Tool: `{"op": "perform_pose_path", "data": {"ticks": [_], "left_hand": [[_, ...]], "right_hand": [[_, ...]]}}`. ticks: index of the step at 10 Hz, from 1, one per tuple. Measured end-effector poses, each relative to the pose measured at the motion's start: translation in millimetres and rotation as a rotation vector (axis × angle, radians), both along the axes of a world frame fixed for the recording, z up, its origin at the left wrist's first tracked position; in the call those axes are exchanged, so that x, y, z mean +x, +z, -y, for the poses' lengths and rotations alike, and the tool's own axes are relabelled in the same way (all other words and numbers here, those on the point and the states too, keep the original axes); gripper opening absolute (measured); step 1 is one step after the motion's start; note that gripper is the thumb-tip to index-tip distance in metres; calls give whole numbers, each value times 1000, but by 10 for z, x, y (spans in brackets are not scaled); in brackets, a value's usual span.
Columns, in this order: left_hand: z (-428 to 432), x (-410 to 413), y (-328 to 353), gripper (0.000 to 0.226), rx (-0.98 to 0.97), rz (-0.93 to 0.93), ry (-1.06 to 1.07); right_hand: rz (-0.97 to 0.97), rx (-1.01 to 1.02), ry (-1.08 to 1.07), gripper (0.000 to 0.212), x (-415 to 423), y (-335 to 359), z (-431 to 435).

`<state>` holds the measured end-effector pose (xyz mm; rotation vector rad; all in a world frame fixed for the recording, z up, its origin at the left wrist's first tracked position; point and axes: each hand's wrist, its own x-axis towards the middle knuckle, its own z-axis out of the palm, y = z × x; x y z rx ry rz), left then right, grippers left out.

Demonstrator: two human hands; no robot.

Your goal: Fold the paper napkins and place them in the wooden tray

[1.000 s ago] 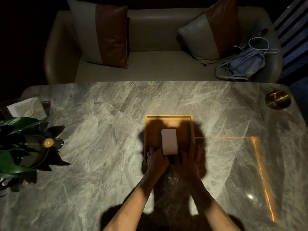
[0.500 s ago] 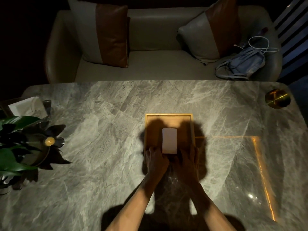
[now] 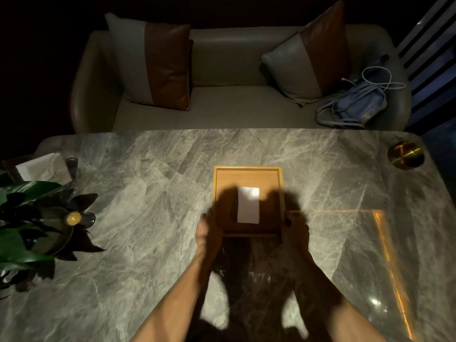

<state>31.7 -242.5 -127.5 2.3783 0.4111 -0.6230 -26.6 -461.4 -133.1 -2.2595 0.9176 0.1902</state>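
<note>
— Where is the napkin?

— 1 folded napkin (image 3: pixel 248 205) lies flat in the middle of the wooden tray (image 3: pixel 248 172), a neat white rectangle with its long side running away from me, touching no wall. The tray sits near the centre of the marble counter (image 3: pixel 148 193).

— And your hands?

— My left hand (image 3: pixel 208 234) grips the tray's near left corner and my right hand (image 3: pixel 296 230) grips the near right corner, fingers curled over the rim.

— What could go wrong?

— I think a quick shove or tilt would slide the light paper against a wall or spring its fold open. My own shadow covers the near half, so I could misjudge the edge.

— Anything else nearby?

— A plant (image 3: pixel 27 218) at far left with loose white paper (image 3: pixel 43 166) behind it, and a brass disc (image 3: pixel 405 155) at the far right corner, all well apart from the tray.
</note>
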Motion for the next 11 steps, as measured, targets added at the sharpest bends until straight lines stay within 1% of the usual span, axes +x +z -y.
{"op": "perform_pose_path", "data": {"ticks": [1, 2, 3, 4, 5, 6, 7, 8, 9, 10, 11], "left_hand": [[-20, 157, 16, 24, -12, 17, 9], [-39, 142, -15, 21, -15, 37, -2], [38, 43, -30, 43, -62, 32, 59], [91, -233, -115, 57, 268, 13, -234], [34, -533, -216, 71, 410, -29, -501], [43, -588, -125, 70, 455, -10, -539], [49, -460, 111, 67, 512, 75, -565], [44, -235, 453, 51, 522, -56, -663], [62, 44, 978, 35, 463, -137, -727], [114, 220, 1594, 31, 451, -247, -825], [163, 374, 2159, 31, 462, -203, -826]], "right_hand": [[-17, -22, 76, 35, 162, 37, 27], [7, -32, 76, 31, 161, 31, 52], [5, -105, 120, 36, 114, 29, 2], [-110, -289, 279, 63, -122, -18, -162], [-221, -323, 431, 80, -419, -125, -347], [-245, -333, 430, 80, -501, -170, -374], [-219, -458, 491, 71, -431, 40, -326], [-256, -533, 578, 53, -256, 401, -215], [-435, -312, 652, 43, 75, 940, -147], [-515, -174, 754, 38, 363, 1518, -75], [-418, -174, 755, 33, 549, 2034, 49]]}}
